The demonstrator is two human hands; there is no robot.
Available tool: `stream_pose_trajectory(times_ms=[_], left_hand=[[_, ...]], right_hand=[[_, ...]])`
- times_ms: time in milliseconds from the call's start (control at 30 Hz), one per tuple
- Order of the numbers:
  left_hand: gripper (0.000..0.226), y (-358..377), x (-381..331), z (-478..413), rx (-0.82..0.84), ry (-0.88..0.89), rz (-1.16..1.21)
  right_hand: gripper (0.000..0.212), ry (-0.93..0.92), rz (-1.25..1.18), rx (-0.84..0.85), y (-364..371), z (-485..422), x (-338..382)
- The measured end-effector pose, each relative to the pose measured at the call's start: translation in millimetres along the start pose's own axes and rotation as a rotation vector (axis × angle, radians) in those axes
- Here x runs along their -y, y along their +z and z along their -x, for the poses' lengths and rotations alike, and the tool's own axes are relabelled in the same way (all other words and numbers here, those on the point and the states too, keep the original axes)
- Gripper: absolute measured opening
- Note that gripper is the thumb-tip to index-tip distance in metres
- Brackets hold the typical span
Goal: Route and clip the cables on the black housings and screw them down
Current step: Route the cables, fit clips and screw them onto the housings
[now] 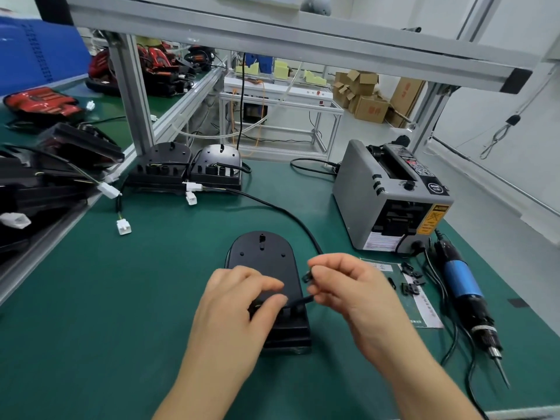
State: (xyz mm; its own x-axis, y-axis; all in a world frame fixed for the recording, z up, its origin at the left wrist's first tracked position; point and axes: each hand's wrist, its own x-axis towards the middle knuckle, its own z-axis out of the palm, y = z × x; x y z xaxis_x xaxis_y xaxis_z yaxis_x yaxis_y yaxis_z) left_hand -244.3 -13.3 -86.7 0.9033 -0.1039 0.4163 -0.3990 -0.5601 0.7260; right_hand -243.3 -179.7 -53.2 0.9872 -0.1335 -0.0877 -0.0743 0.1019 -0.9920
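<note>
Centre of mat: black housing [266,268], flat. Left hand [239,301] pinches cable [298,301] at its 6 o'clock end, hiding the seating. Right hand [348,286] pinches the same cable at 3 o'clock. Beyond: screwdriver [466,292] and loose clips [410,280] at 3, tape dispenser [391,201] at 1.

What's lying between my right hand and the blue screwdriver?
In the head view, a printed sheet carrying small black clips lies on the mat between the right hand and the screwdriver.

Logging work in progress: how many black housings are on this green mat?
3: near housing under the left hand; back-left housing and back-right housing side by side by the frame post. The blurred pile at left may hold more.
</note>
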Motion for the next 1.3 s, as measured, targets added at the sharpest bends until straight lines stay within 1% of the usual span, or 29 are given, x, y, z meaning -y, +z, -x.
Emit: stream_pose_trajectory(times_ms=[133,233,367,500,567,633,767,833,933,1000,1067,1133,1233,1300], left_hand=[[0.004,2.8,-5.2,-8.4,-0.102,0.055,-0.014],[0.004,0.7,-4.9,-10.2,-0.160,0.065,-0.002],[0.004,0.8,-5.0,-7.5,-0.186,0.094,-0.005],[0.013,1.2,-3.5,-1.5,-0.254,0.256,-0.159],[0.013,1.2,-2.3,0.5,-0.282,0.317,-0.213],[0.012,1.1,-1.4,1.4,-0.274,0.353,-0.237],[0.009,-0.5,4.0,4.1,-0.134,0.430,-0.210],[0.011,-2.1,8.0,6.6,-0.096,0.442,-0.195],[0.015,-2.5,12.6,11.5,-0.065,0.430,-0.131],[0.014,-2.5,15.4,15.3,-0.041,0.406,-0.063],[0.014,-3.2,18.9,18.7,-0.017,0.382,-0.026],[0.014,-4.6,21.3,21.0,0.003,0.349,0.006],[0.019,-5.7,20.9,20.9,-0.043,0.219,0.069],[0.022,-3.7,18.3,19.1,-0.085,0.109,0.045]], right_hand=[[0.014,-0.030,-0.064,0.012,18.6,5.5,-6.9],[0.013,-0.054,-0.048,0.005,20.4,7.6,-9.4],[0.013,-0.075,0.005,-0.014,19.0,12.3,-12.9],[0.014,-0.081,0.003,-0.021,19.4,18.4,-17.4],[0.015,-0.079,-0.001,-0.007,20.1,20.5,-18.4],[0.017,-0.087,0.006,0.007,19.9,22.4,-18.8],[0.021,-0.114,0.018,0.003,19.5,28.4,-23.7],[0.023,-0.110,0.002,-0.011,20.3,32.6,-29.9],[0.026,-0.118,-0.013,-0.021,22.7,38.4,-39.3],[0.021,-0.123,-0.004,0.003,23.5,40.5,-42.1],[0.021,-0.113,0.041,0.051,22.9,41.2,-43.0],[0.017,-0.115,0.107,0.053,22.4,40.5,-42.6],[0.016,-0.193,0.210,-0.063,22.4,37.0,-43.2],[0.028,-0.260,0.278,-0.130,24.5,34.3,-46.0]])
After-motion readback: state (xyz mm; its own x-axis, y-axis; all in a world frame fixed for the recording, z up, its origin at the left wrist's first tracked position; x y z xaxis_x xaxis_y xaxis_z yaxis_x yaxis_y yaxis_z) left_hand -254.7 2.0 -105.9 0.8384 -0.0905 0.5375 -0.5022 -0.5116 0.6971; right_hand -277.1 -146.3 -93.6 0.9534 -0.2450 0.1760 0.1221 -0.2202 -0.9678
